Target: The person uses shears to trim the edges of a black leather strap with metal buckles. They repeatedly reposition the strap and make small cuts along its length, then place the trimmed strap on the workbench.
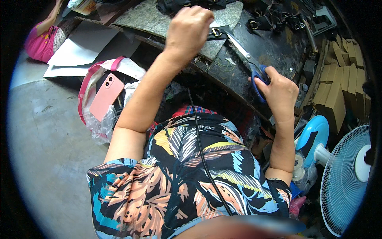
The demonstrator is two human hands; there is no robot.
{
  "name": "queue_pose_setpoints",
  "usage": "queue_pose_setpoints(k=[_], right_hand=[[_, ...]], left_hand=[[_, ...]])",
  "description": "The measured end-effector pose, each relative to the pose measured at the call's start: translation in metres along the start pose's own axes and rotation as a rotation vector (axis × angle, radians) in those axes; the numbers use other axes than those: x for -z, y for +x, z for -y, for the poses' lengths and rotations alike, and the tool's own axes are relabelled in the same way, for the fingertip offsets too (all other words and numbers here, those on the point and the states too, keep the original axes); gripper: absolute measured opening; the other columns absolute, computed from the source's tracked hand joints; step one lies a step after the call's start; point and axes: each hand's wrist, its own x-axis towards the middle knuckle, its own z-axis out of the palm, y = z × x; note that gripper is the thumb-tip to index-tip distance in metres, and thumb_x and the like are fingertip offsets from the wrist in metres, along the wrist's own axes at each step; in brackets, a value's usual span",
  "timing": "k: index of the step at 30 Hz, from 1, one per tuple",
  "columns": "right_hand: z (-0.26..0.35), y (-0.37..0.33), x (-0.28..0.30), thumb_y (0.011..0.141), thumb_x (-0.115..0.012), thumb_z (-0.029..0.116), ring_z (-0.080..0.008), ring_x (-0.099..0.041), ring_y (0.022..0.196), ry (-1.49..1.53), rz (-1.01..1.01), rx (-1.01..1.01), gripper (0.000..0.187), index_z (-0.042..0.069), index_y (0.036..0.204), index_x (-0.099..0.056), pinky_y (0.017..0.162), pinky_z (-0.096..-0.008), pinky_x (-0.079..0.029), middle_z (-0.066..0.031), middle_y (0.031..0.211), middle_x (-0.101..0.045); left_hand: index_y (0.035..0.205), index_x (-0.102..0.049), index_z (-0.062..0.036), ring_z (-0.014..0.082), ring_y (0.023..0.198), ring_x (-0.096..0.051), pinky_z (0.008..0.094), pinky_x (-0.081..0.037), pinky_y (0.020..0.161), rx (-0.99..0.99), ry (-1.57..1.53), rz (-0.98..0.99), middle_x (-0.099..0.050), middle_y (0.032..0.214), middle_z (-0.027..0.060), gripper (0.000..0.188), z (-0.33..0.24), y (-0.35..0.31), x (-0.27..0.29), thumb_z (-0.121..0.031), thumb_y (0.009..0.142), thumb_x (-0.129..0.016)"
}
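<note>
My right hand grips a pair of scissors, its thumb and fingers in the blue handles. The silver blades point up and left over the dark worktable, their tips beside the end of a black strap with a metal buckle. My left hand is raised over a speckled grey board, fingers curled closed. What lies in those fingers, if anything, is hidden by the hand. The strap shows just right of this hand; I cannot tell whether the two are joined.
More black straps with metal rings lie at the far right. A pink bag with a pink phone hangs left of me. Cardboard boxes and a fan stand right. Another person's pink sleeve shows far left.
</note>
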Motion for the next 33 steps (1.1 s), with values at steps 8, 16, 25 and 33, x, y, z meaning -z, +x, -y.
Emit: queue_pose_setpoints(k=[8, 16, 25, 33], right_hand=[[0.004, 0.007, 0.001, 0.075, -0.081, 0.041, -0.0303, -0.069, 0.065, 0.186, -0.114, 0.027, 0.036, 0.013, 0.096, -0.071, 0.059, -0.0401, -0.052, -0.0103, 0.071, -0.069], [0.010, 0.010, -0.002, 0.074, -0.083, 0.038, -0.0294, -0.069, 0.063, 0.089, -0.025, 0.042, 0.033, 0.012, 0.089, -0.070, 0.058, -0.0390, -0.053, -0.0121, 0.069, -0.069], [0.015, 0.023, 0.017, 0.070, -0.084, 0.034, -0.0260, -0.069, 0.067, 0.047, -0.111, 0.214, 0.033, 0.012, 0.090, -0.070, 0.062, -0.0370, -0.051, -0.0082, 0.074, -0.070], [0.029, 0.050, 0.047, 0.072, -0.083, 0.033, -0.0240, -0.069, 0.069, -0.158, 0.022, 0.402, 0.033, 0.010, 0.088, -0.066, 0.066, -0.0353, -0.051, -0.0072, 0.073, -0.069]], left_hand=[[0.108, -0.065, -0.0057, 0.0312, 0.090, -0.066, 0.0386, -0.054, 0.081, 0.178, -0.034, 0.308, -0.064, 0.097, 0.0132, 0.027, 0.012, -0.029, 0.028, -0.006, 0.082, -0.070], [0.111, -0.067, -0.0044, 0.0198, 0.082, -0.069, 0.0302, -0.055, 0.071, 0.285, -0.135, 0.111, -0.061, 0.104, 0.0097, 0.024, 0.019, -0.026, 0.028, -0.001, 0.087, -0.065], [0.097, -0.070, -0.0013, 0.0340, 0.086, -0.067, 0.0384, -0.055, 0.077, 0.221, -0.082, 0.256, -0.066, 0.093, 0.0146, 0.012, 0.013, -0.032, 0.015, -0.009, 0.088, -0.069], [0.095, -0.065, -0.0006, 0.0355, 0.086, -0.066, 0.0412, -0.054, 0.077, 0.183, -0.033, 0.228, -0.066, 0.092, 0.0151, 0.010, 0.013, -0.030, 0.007, -0.009, 0.089, -0.067]])
